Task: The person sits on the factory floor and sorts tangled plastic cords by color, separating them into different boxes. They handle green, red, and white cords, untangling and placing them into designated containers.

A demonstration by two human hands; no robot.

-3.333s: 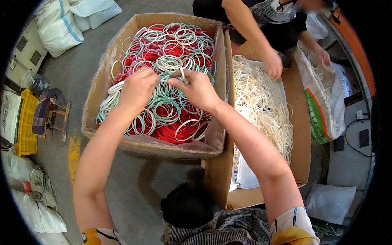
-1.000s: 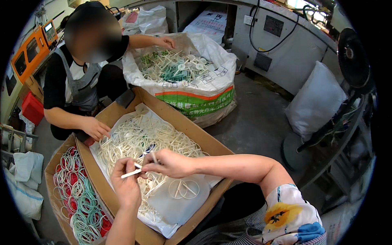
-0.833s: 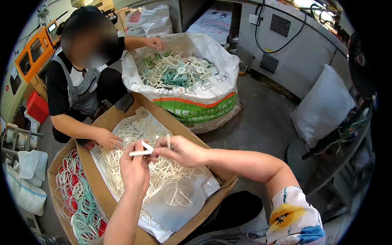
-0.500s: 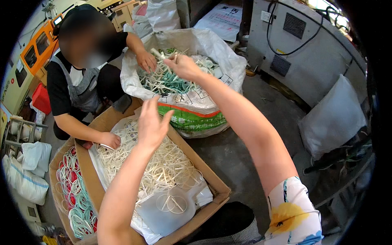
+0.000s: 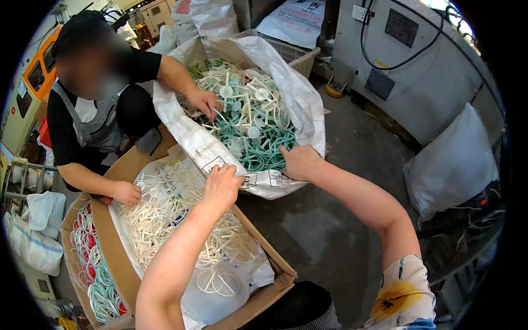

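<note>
The left hand, half-curled, touches the near rim of the sack; the right hand bends over the rim farther right. Whether either grips it, I cannot tell. Green scraps lie just beyond the right hand

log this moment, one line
left hand: at white sack rim; right hand: same rim, farther right; inside: white, teal pieces; co-worker's left hand: at pieces

A grey cabinet with two dark vents and a looping black cable stands at upper right. A stuffed white sack sits near it on the grey floor. At left: an orange-fronted machine, a red bin, a blue-striped sack.
</note>
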